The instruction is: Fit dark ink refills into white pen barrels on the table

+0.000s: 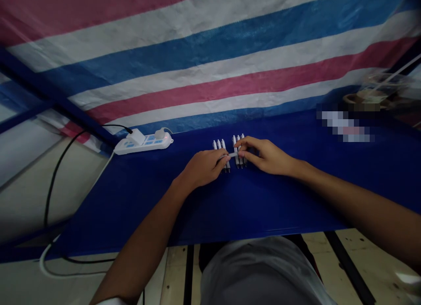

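1. Head view, hands — left hand (204,165) and right hand (271,157) near each other, fingertips pinched on opposite ends of a slim white piece (233,155). Which kind of piece: cannot tell, ends covered by fingers.
2. Head view, key relation — the piece sits directly between the hands, neither clearly nearer. Its long axis runs side to side, roughly square across the pens, which point away from the person. Whether it touches the pens below: cannot tell.
3. Head view, pens — left group of pens (223,143), three tops visible, partly under the left hand; right group of pens (237,161), three tops visible, partly covered by the right fingers. Dark tips face the person; a narrow gap separates the groups.
4. Head view, surroundings — blue surface (263,208); white power strip (148,143) well off to the left, black cable (52,178) beyond it; striped sheet (210,72) behind. Pixelated patch (348,125) at far right, unreadable.
5. Obstruction, as judged: mainly the hands themselves, hiding pen bodies; power strip and cable stand clear.
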Motion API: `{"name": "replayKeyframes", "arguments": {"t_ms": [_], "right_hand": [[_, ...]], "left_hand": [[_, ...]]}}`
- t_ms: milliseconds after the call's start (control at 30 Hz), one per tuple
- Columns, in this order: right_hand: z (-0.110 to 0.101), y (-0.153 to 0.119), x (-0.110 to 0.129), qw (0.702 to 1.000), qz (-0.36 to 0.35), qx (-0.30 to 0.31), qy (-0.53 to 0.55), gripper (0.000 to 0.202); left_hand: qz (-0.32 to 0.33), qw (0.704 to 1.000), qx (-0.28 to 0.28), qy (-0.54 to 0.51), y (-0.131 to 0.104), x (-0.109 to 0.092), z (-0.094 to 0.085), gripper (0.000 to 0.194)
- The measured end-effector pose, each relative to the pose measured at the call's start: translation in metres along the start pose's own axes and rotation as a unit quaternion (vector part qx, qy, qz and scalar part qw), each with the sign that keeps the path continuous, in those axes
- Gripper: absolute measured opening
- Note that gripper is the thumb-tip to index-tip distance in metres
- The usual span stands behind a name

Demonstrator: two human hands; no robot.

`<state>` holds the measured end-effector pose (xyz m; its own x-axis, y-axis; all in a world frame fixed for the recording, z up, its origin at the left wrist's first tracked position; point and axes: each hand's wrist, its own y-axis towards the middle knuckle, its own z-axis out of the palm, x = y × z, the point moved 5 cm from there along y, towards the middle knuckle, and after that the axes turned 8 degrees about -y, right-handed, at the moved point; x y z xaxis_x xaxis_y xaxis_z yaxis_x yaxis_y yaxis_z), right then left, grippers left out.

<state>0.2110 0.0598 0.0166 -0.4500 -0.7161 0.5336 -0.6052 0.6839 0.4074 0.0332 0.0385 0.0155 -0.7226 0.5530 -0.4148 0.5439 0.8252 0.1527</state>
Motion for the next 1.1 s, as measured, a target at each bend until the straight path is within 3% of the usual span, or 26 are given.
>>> {"name": "replayKeyframes", "arguments": {"t_ms": [367, 567, 867, 1100], "right_hand": [[0.004, 0.001, 0.002, 1.0, 0.013, 0.005, 0.011, 0.021], [-0.004, 0.002, 0.009, 0.998, -0.057, -0.021, 0.005, 0.013], [-0.021, 0.002, -0.004, 0.996, 0.026, -0.089, 0.005, 0.019], [-0.032, 0.003, -0.019, 0.988, 0.099, -0.104, 0.049, 0.028]], "left_hand": [[-0.008, 1.0, 0.003, 0.006, 0.0, -0.001, 0.002, 0.033], [-0.026, 0.998, 0.005, -0.051, 0.0, 0.002, -0.003, 0.032], [-0.028, 0.995, -0.037, -0.086, 0.001, 0.011, -0.011, 0.031], [-0.047, 0.994, -0.047, -0.082, 0.002, 0.018, -0.013, 0.033]]}}
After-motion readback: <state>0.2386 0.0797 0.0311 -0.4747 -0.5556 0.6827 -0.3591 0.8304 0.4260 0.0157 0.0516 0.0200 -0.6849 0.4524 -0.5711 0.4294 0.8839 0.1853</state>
